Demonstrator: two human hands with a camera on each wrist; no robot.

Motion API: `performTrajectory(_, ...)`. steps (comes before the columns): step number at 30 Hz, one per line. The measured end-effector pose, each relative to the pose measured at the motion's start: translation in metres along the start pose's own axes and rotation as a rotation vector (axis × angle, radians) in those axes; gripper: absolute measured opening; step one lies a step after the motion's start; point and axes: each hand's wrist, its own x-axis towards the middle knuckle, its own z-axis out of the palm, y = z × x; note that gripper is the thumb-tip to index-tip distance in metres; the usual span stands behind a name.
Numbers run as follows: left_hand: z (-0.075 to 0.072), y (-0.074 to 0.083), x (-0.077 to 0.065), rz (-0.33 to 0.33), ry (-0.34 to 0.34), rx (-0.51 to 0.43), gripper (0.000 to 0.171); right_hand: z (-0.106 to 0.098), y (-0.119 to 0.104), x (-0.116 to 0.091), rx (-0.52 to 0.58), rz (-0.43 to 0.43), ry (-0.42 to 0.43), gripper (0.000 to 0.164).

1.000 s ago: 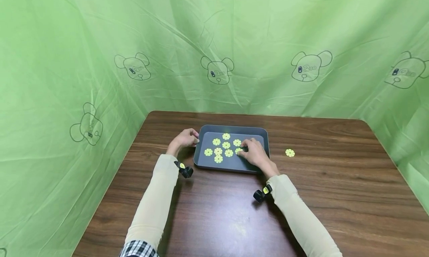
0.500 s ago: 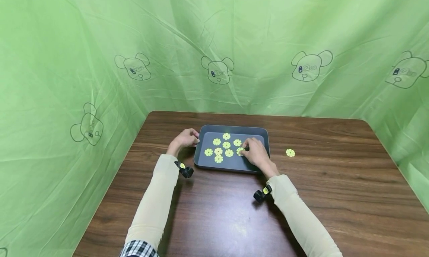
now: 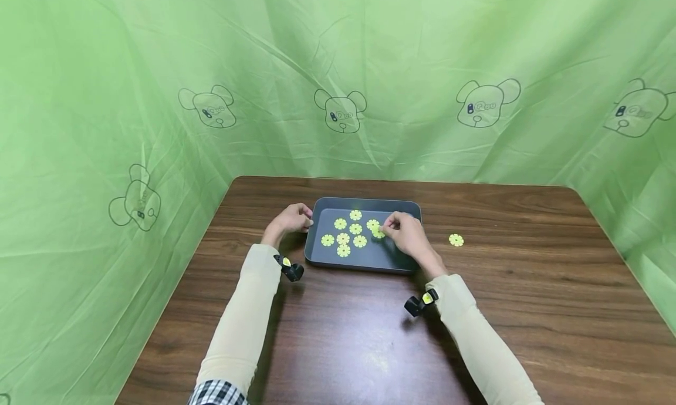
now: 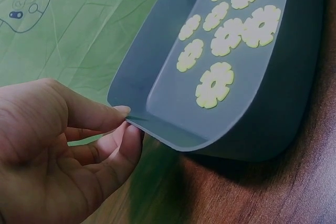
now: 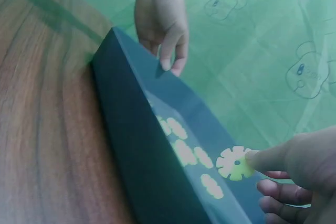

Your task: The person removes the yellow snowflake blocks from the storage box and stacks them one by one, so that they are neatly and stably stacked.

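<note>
A dark grey rectangular tray (image 3: 369,204) sits on the table. My left hand (image 3: 290,218) pinches its left rim between thumb and fingers, seen close up in the left wrist view. Over the right half of the tray, my right hand (image 3: 408,235) holds a yellow flower-shaped disc (image 5: 228,164) with slotted edges, tipped up between thumb and fingertips. In the right wrist view the disc stands above the tray floor. Several matching discs lie flat in the tray, including one (image 4: 205,97) nearest the left hand. A few of them sit edge to edge.
Another yellow flower-shaped disc (image 3: 456,240) lies on the brown wooden table (image 3: 528,293), right of the tray. A green cloth (image 3: 412,147) with bear-head drawings hangs behind the table and along both sides. Each wrist carries a small black camera (image 3: 292,270).
My right hand has raised the disc it was pinching off the tray floor, moving slightly up and away. My left hand has stayed on the tray's rim.
</note>
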Motion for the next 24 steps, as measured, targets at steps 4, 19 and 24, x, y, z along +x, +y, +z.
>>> performTrajectory(4, 0.000, 0.001, 0.000, 0.000, 0.003, 0.004, 0.026, -0.008, -0.001, -0.001, 0.006, -0.005, 0.022, 0.013)
performTrajectory(19, 0.001, 0.000, 0.001, -0.008, 0.002, 0.002, 0.025, -0.042, 0.023, -0.015, 0.042, 0.070, 0.146, 0.017)
performTrajectory(24, 0.001, -0.001, 0.000, -0.017, 0.008, 0.006, 0.026, -0.054, 0.032, -0.020, 0.054, 0.103, 0.188, 0.018)
